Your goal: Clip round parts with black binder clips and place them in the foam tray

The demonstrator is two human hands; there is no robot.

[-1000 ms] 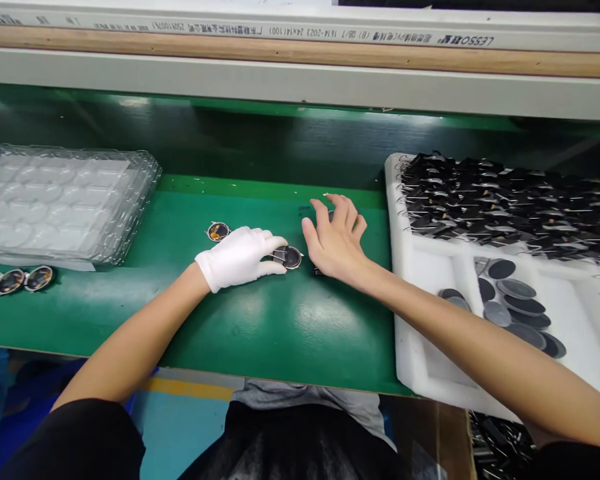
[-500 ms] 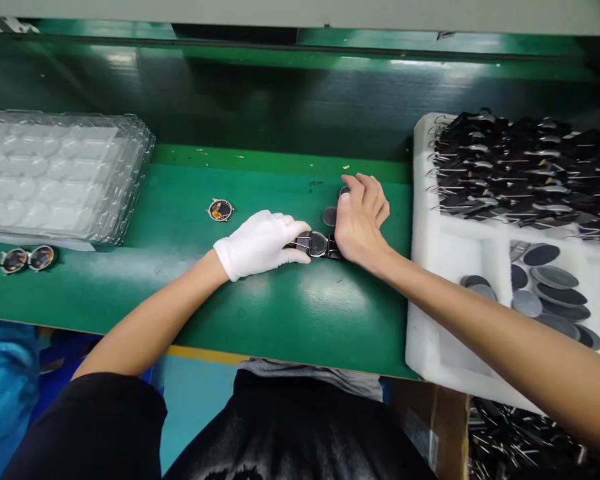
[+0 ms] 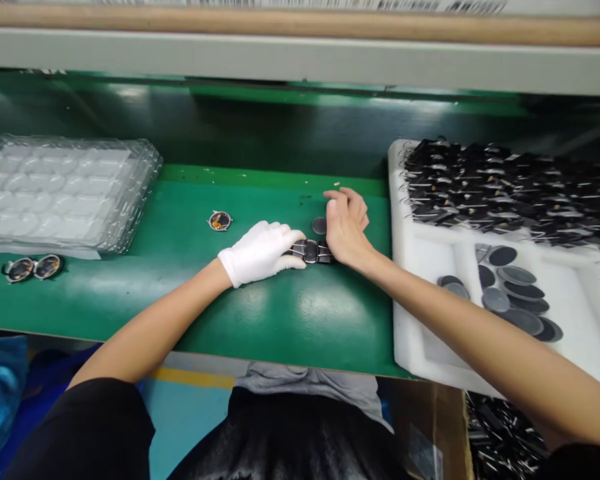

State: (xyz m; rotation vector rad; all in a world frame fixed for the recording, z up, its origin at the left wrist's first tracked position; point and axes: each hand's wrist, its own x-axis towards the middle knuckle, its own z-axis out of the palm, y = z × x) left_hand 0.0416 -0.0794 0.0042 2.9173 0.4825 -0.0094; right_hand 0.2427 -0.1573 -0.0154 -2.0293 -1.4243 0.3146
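- White-gloved left hand [image 3: 260, 253]: grip clamped on a black wire-handled clip [image 3: 297, 249].
- Small round black watch case [image 3: 311, 251]: between both hands, at the green bench [image 3: 280, 320].
- Bare right hand [image 3: 349, 232]: grip (hidden) cannot be told.

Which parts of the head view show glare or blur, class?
Head view: pale glare on the green bench, below the gloved left hand; head view: printed lettering along the top edge, smeared; head view: bright highlights on the clear trays.
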